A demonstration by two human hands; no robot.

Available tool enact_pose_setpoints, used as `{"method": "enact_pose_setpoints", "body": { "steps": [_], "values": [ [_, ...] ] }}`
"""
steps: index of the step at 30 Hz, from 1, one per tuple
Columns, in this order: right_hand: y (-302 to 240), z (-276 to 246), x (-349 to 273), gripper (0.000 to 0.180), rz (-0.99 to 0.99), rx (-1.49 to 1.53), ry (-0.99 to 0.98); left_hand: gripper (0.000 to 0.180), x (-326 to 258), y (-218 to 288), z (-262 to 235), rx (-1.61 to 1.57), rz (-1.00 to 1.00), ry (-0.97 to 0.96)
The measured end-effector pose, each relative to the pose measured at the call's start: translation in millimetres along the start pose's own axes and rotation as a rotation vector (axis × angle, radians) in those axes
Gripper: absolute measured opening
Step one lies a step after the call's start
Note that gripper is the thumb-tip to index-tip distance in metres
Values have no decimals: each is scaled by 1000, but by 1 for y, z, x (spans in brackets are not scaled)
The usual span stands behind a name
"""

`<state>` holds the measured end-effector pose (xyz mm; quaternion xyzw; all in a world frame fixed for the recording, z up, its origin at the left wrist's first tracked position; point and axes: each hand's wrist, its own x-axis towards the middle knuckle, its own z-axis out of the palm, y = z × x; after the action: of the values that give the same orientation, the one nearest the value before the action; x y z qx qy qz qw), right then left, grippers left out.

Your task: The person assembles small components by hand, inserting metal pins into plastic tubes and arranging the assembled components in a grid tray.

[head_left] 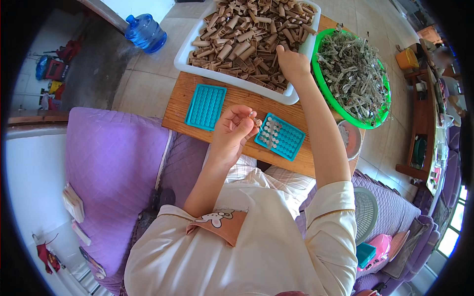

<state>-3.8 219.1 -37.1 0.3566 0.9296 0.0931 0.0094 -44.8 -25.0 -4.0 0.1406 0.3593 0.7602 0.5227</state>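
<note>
- Forearms (323, 133): both bare below the light sleeves (330, 209). Right arm extended well forward, nearly straight; left arm bent at the elbow and angled inward ahead of the torso.
- Right hand (295, 65): positioned at the right side of the white tub (232, 80), back of the hand uppermost, wrist passing over the near right part of the tub.
- Right fingers: directed into the heap of brown pieces (239, 50); partly hidden from view. Whether they grip a piece cannot be told.
- Left hand (233, 132): raised above the near side of the wooden table (173, 106), between the two trays, with the palm turned inward.
- Left fingers: curled, with thumb and fingertips brought together on a small piece (257, 122). Detail of the piece is too small to resolve.
- Left tray (205, 106): teal, with rows of round cavities; lies beside the left hand.
- Right tray (291, 143): teal, lies near the left fingertips; pale discs (270, 129) occupy its left portion.
- Green basket (317, 74): located just right of the tub, heaped with clear parts (350, 74).
</note>
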Motion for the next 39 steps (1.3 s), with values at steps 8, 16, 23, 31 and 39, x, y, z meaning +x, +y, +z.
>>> {"method": "enact_pose_setpoints", "body": {
  "steps": [8,16,23,31,39],
  "values": [
    [12,-2,-14,7,-51,-4,138,20,-3,1,-1,-39,11,32],
    [-3,-58,-73,15,223,1023,414,17,-7,-2,3,91,187,-83],
    [-73,-77,-161,20,340,1788,216,13,-7,-8,15,356,273,-120],
    [-84,-71,-181,20,426,1937,204,16,-8,-14,17,357,351,-113],
    [-92,-69,-188,19,470,1847,277,28,-11,-18,20,367,303,19]
  ]
}}
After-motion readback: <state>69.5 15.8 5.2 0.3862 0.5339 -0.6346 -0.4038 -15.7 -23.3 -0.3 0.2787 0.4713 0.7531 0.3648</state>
